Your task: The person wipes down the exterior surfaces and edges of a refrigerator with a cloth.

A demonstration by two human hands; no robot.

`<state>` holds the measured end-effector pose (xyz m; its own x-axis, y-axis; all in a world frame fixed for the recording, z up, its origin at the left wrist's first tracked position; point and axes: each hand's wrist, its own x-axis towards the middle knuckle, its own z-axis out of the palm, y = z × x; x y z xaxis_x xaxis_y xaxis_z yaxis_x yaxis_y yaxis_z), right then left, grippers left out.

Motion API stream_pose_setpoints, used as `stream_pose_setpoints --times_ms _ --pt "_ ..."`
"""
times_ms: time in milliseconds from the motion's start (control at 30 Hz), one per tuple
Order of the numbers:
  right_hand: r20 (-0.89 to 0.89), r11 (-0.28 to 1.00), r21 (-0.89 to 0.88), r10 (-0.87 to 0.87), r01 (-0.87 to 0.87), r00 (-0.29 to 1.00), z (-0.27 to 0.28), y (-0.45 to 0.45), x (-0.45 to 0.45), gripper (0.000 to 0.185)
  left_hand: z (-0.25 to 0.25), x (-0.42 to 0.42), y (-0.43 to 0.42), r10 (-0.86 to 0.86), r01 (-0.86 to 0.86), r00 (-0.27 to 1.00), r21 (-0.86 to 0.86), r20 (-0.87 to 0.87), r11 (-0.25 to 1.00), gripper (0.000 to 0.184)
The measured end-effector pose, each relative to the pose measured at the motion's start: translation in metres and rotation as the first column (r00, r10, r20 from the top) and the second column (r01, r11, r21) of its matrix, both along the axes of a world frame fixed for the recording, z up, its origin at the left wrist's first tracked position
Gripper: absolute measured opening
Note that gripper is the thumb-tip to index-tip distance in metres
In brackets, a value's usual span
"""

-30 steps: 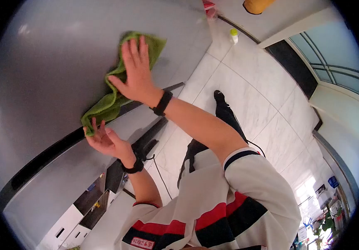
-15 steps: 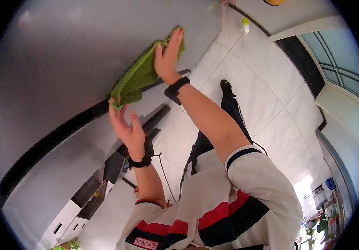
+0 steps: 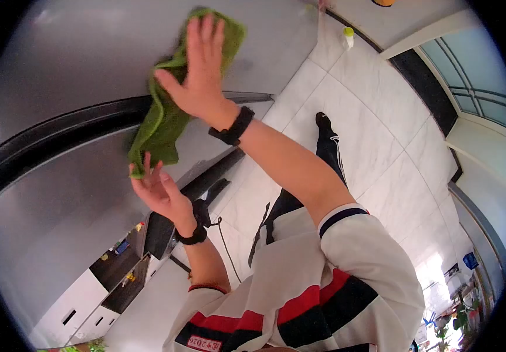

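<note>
A green cloth (image 3: 169,126) lies against a large grey door front (image 3: 88,64), which looks like a refrigerator's, and drapes across its black recessed strip (image 3: 59,132). My right hand (image 3: 203,79) presses flat on the cloth's upper part, fingers stretched and thumb spread to the left. At the lower corner of the cloth is my left hand (image 3: 165,196), its fingers loosely curled with that corner between them and the thumb apart. Each wrist wears a black band.
White marbled floor tiles (image 3: 358,141) spread to the right, where my dark shoe (image 3: 323,122) stands. A white bottle with a green cap (image 3: 348,38) is by the far wall. A thin dark cord (image 3: 226,246) hangs near my left forearm. White cabinets (image 3: 71,299) stand at lower left.
Both hands and the cloth have moved left in view, the right hand also slightly down. The cloth is more spread out under my right hand. The view has shifted slightly.
</note>
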<state>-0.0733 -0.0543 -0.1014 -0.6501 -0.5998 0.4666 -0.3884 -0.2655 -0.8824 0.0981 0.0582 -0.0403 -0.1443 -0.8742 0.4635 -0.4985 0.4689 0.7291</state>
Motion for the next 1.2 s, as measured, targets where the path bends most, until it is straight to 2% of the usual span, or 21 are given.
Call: stream_pose_setpoints --times_ms 67,167,333,467,567,667,767,1033,1200 --pt "-0.131 0.995 -0.089 -0.046 0.035 0.99 0.03 -0.003 -0.009 0.099 0.013 -0.007 0.0 -0.003 0.002 0.999 -0.027 -0.037 1.0 0.053" --pt "-0.134 0.993 -0.116 -0.048 0.032 0.99 0.013 -0.007 -0.016 0.097 0.023 -0.012 0.001 -0.022 0.019 0.997 -0.034 -0.078 0.999 0.056" --pt "-0.074 0.999 -0.015 -0.043 0.042 0.996 -0.022 0.014 -0.008 0.085 0.018 -0.012 -0.005 -0.025 0.023 0.997 -0.032 -0.067 0.999 0.052" --pt "-0.002 0.997 0.062 0.04 -0.04 0.999 -0.03 0.032 -0.001 0.084 0.017 -0.009 -0.006 -0.023 0.022 0.996 -0.013 -0.089 1.0 0.053" --pt "0.013 0.999 0.014 0.033 -0.033 0.999 -0.014 0.033 -0.008 0.084 0.021 -0.01 -0.006 -0.028 0.028 0.992 0.0 -0.124 1.0 0.057" --pt "-0.091 0.993 -0.083 -0.089 0.081 0.992 0.006 0.017 -0.027 0.081 0.029 -0.009 -0.009 -0.026 0.022 0.99 -0.026 -0.138 0.999 0.056" --pt "-0.096 0.992 -0.063 -0.114 0.108 0.989 0.014 0.01 -0.038 0.083 0.035 -0.008 -0.013 -0.013 0.005 0.99 -0.055 -0.14 0.998 0.054" --pt "-0.024 0.992 0.085 0.097 -0.095 0.995 0.002 0.044 0.002 0.085 0.045 -0.011 -0.016 -0.005 0.001 0.991 -0.029 -0.133 1.0 0.053" --pt "-0.137 0.996 -0.08 -0.047 0.036 0.99 0.048 0.025 -0.013 0.08 0.054 -0.009 -0.02 -0.022 0.007 0.982 -0.08 -0.185 0.997 0.054"
